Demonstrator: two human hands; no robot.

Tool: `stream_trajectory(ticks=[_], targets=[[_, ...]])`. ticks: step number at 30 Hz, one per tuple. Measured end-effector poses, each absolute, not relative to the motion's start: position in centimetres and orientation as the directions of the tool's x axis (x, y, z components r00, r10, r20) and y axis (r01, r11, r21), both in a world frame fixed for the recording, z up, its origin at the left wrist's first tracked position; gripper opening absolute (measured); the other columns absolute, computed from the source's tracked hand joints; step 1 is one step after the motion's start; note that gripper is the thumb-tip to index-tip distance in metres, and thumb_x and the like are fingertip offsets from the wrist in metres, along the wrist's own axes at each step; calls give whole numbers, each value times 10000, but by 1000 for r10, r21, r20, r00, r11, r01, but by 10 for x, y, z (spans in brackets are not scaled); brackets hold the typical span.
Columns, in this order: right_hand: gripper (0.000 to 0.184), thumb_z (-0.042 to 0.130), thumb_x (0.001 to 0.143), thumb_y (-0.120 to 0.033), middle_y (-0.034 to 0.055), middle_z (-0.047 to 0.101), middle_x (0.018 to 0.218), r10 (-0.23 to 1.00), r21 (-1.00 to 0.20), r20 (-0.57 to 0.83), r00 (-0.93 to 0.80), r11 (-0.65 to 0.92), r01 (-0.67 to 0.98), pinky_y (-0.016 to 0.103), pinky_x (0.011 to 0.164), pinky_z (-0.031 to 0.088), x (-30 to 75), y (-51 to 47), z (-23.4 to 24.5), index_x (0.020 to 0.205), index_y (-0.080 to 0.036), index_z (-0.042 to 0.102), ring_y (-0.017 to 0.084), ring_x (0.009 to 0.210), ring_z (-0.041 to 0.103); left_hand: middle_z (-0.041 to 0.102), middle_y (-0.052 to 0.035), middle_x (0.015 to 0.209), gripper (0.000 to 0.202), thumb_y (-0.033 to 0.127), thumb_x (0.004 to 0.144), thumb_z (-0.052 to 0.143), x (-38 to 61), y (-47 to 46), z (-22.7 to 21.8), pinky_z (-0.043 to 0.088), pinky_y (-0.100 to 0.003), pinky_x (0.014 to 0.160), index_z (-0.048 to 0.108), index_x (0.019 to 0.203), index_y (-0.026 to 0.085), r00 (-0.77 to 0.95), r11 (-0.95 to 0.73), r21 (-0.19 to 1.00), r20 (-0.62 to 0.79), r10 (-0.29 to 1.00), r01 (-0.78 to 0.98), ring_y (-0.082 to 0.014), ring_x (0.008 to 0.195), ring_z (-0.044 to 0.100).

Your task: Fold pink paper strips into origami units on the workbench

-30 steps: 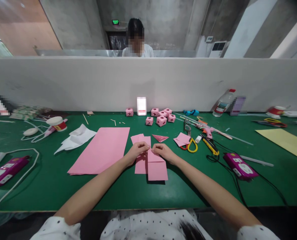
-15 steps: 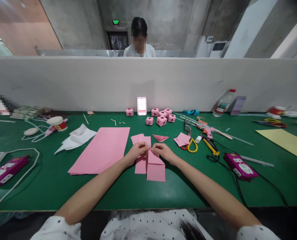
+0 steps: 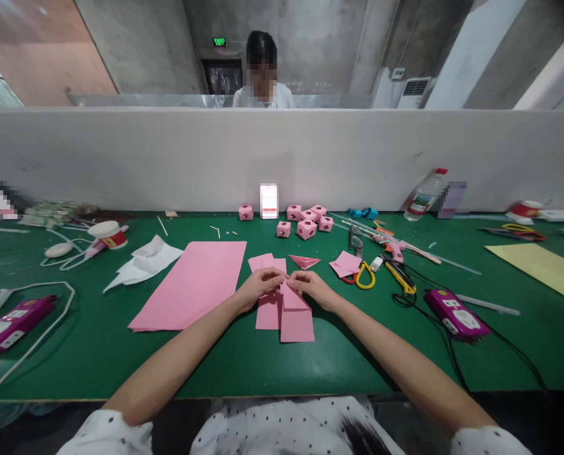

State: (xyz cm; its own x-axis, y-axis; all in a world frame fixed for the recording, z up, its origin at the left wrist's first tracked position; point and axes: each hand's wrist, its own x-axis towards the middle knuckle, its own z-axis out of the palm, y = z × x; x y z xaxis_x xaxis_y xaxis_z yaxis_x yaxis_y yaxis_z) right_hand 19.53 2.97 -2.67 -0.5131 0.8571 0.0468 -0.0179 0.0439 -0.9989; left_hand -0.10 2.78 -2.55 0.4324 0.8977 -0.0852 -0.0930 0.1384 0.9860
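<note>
By the fingers of the left hand [image 3: 262, 282] and of the right hand [image 3: 316, 287], a narrow piece of matte pink paper with a crosswise crease [image 3: 297, 325] is grasped at its upper end, where the fingertips nearly meet. Whether its lower part is resting on the green worktop [image 3: 215, 373] cannot be told. The piece is placed in front of the body, partly over flat pink paper strips [image 3: 267, 316]. The step in hand is judged to be a small fold, because the upper flap appears to be pinched and shaped there. For the next move, the edges should be kept aligned and the crease should be pressed firmly, without the thin paper being torn. Just beyond the hands, a folded pink paper triangle [image 3: 304, 261] is seen, and farther away, small pink paper cubes [image 3: 306, 229].
</note>
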Motion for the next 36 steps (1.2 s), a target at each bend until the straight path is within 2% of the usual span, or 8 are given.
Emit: stream_trajectory(ticks=[7,10,13,18,22,26,36], targets=[[383,707,719,-529,-41,487,587,853,-997,50,-520,70,17,236,524,264,195,30,-28,740,-154,630,88,545,386,616,0,673,361,431,687,772,-2,29,-27,392,-200,583,691,879,137,449,126,989,-76,890,-82,-78,584,545],[361,716,724,-500,-32,507,597,847,-998,56,-529,67,2,238,541,300,196,30,-28,716,-152,620,92,554,410,605,6,649,375,440,669,781,-1,29,-27,381,-199,557,687,858,130,444,113,991,-72,893,-68,-78,559,541],[331,723,728,-466,-23,530,605,845,-998,63,-531,65,-14,242,561,328,197,30,-28,706,-151,621,100,568,438,602,15,645,382,438,655,790,0,28,-26,405,-203,558,656,837,131,437,114,990,-70,897,-77,-78,542,558],[280,724,734,-413,-27,520,586,836,-997,71,-544,71,-20,240,558,305,199,31,-27,705,-151,630,101,571,438,615,8,644,364,445,689,761,2,26,-24,455,-215,563,598,796,137,446,131,989,-85,891,-73,-104,554,612],[311,716,735,-437,-31,512,582,816,-998,54,-575,70,6,241,553,295,197,30,-25,684,-151,606,97,561,421,614,9,664,313,393,700,759,3,26,-23,436,-175,527,603,774,132,454,97,995,-71,888,-34,-87,563,615],[347,700,744,-475,-37,491,580,824,-996,49,-564,81,32,238,539,276,195,29,-26,690,-151,587,92,552,395,584,26,596,319,404,698,752,4,26,-23,474,-201,516,581,766,143,450,142,989,-107,887,-45,-89,508,583],[354,637,783,-493,-36,461,602,847,-987,79,-525,140,77,237,527,240,194,34,-35,700,-155,576,96,571,359,609,-3,619,329,419,727,718,3,27,-24,505,-227,507,570,812,137,451,156,988,-131,883,-19,-104,500,594]])
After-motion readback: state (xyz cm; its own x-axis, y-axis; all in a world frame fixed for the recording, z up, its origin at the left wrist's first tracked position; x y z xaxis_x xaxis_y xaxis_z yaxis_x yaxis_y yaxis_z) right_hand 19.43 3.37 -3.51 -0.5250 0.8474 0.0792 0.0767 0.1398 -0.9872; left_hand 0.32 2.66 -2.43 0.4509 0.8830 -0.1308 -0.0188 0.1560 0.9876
